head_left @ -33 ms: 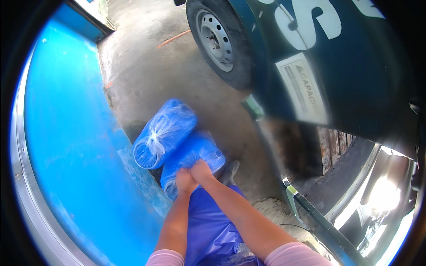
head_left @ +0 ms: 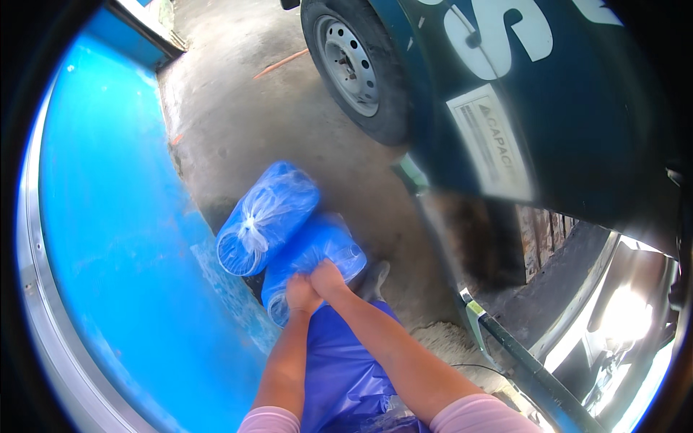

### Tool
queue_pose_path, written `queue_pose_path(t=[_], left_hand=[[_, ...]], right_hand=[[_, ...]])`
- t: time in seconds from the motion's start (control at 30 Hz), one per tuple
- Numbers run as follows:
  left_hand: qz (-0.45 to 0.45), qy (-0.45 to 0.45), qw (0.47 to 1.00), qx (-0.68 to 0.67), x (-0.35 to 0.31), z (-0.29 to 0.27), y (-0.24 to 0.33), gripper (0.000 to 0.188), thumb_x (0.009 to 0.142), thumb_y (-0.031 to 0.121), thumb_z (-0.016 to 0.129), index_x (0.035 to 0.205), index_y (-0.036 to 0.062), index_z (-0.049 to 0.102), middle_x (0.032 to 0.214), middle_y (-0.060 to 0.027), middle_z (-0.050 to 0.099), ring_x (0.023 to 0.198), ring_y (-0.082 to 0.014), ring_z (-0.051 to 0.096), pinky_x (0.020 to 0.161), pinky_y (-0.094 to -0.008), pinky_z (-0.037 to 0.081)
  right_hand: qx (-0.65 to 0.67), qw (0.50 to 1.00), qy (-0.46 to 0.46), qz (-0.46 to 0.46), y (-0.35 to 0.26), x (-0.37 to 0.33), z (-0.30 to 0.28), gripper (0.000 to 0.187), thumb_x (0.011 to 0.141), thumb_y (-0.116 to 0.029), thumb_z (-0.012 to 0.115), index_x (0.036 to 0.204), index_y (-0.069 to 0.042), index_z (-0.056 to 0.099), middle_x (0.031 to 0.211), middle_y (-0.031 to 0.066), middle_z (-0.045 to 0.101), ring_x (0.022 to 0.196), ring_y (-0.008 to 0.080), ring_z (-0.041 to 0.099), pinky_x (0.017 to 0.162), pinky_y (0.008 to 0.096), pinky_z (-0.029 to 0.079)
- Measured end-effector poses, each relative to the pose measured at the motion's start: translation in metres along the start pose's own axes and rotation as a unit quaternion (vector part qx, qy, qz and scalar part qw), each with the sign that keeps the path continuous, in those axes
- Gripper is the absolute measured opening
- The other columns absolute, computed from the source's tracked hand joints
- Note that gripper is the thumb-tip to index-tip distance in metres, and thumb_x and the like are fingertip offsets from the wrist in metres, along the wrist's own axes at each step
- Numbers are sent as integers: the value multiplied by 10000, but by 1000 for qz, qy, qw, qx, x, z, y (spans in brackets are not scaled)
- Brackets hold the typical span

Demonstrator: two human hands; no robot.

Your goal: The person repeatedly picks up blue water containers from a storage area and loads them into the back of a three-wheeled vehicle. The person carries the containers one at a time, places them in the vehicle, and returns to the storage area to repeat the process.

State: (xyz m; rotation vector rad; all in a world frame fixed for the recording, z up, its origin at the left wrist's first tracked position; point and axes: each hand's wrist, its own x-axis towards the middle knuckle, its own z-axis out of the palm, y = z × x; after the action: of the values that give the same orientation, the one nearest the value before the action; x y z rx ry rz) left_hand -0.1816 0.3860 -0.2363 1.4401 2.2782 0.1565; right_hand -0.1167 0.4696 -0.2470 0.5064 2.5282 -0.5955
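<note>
Two blue cylinder-shaped bundles in clear plastic wrap rest low in front of me. The farther bundle (head_left: 278, 195) lies on the left, its gathered plastic end showing as a whitish knot. Against it, nearer to me, is the second bundle (head_left: 317, 242). My left hand (head_left: 302, 294) and my right hand (head_left: 328, 279) are side by side on this nearer bundle. Both are closed on its plastic wrap; the fingertips are mostly hidden. Below my hands, between my forearms, spreads glossy purple-blue material (head_left: 343, 361) with a clear plastic piece near its lower edge.
A bright blue wall or panel (head_left: 123, 238) runs along the left. On the right stands a dark vehicle (head_left: 592, 108) with a wheel (head_left: 354, 68) and a green-and-black bar (head_left: 520, 353). Grey concrete floor (head_left: 224, 94) stretches ahead, with a thin orange strip (head_left: 281, 63) on it.
</note>
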Motion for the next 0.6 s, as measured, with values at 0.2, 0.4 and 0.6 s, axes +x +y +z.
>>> queue_pose_path(t=[0.2, 0.4, 0.6], left_hand=[[0, 41, 999, -8, 6, 5, 1, 227, 598, 279, 646, 675, 89, 547, 733, -87, 553, 775, -297, 525, 682, -415, 401], [-5, 41, 999, -5, 8, 3, 3, 204, 609, 260, 634, 674, 91, 540, 728, -84, 547, 773, -293, 521, 680, -407, 399], [-2, 48, 999, -2, 7, 6, 1, 206, 619, 266, 629, 682, 90, 542, 736, -84, 553, 769, -289, 524, 686, -402, 402]], right_hand=[[-27, 1000, -1, 6, 3, 6, 0, 192, 776, -209, 510, 707, -162, 682, 774, 16, 663, 846, 168, 581, 820, 318, 364], [-29, 1000, 6, 1, 5, 9, 4, 200, 780, -214, 504, 709, -165, 685, 771, 16, 664, 832, 170, 588, 818, 315, 364], [-16, 1000, 4, 23, 2, 11, 5, 202, 780, -212, 504, 710, -160, 687, 784, 19, 665, 864, 177, 582, 832, 314, 361]])
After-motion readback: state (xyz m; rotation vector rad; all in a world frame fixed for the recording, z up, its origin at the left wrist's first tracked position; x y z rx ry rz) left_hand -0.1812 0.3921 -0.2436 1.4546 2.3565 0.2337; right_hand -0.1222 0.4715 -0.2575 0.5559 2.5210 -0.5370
